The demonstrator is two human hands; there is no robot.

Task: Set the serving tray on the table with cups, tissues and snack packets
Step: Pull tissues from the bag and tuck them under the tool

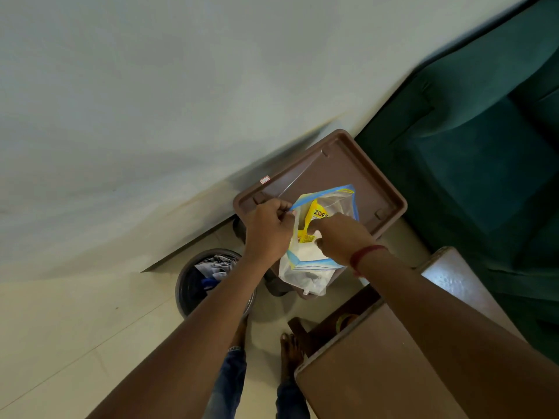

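A brown serving tray [348, 164] rests on a small stand against the wall. Over its near part I hold a clear zip bag [308, 270] with a blue edge. A yellow snack packet [314, 219] and something white show inside it. My left hand [267, 228] pinches the bag's left lip. My right hand [341, 237] grips the bag's opening at the right, fingers near the yellow packet. No cups are in view.
A dark round bin [193, 285] with cloth and paper stands on the floor at the left. A brown wooden table [378, 358] is at the lower right, a green sofa [484, 146] beyond it. My feet [290, 352] are below.
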